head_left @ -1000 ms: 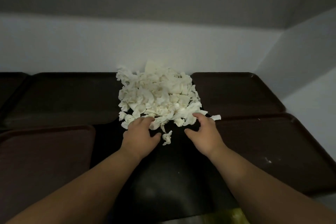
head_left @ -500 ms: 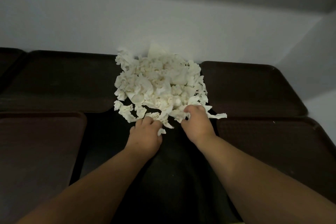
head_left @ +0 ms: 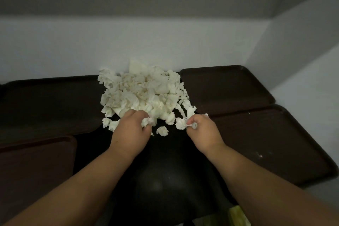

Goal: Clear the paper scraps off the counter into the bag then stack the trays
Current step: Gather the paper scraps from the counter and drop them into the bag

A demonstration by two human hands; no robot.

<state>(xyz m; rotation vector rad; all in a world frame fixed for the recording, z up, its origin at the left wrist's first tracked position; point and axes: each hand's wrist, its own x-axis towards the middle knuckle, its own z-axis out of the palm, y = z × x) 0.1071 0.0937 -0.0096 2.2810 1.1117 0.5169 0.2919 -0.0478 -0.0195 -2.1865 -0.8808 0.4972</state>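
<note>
Now both hands have closed on paper. A second ago they lay flat and spread at the near edge of the pile; half a second ago the fingers were digging in. At this moment the left hand [head_left: 131,131] is curled tight around a wad of scraps at its fingertips, and the right hand [head_left: 203,132] pinches another clump between thumb and bent fingers, drawn a little off to the right of the pile.

Most of the paper scraps [head_left: 143,93] sit in one heap on the dark counter [head_left: 165,174], pushed up against the back wall, between the back left tray [head_left: 45,106] and the back right tray [head_left: 225,90]. One loose scrap [head_left: 162,131] lies on the counter between the two hands. Two more trays, the front left tray [head_left: 33,170] and the front right tray [head_left: 266,143], lie flat and unstacked.

So the first handfuls look ready to lift, but clearing has barely begun and many grabs remain. No bag is plainly in view; a yellowish shape [head_left: 236,214] at the bottom edge may be part of it, though I cannot tell.
</note>
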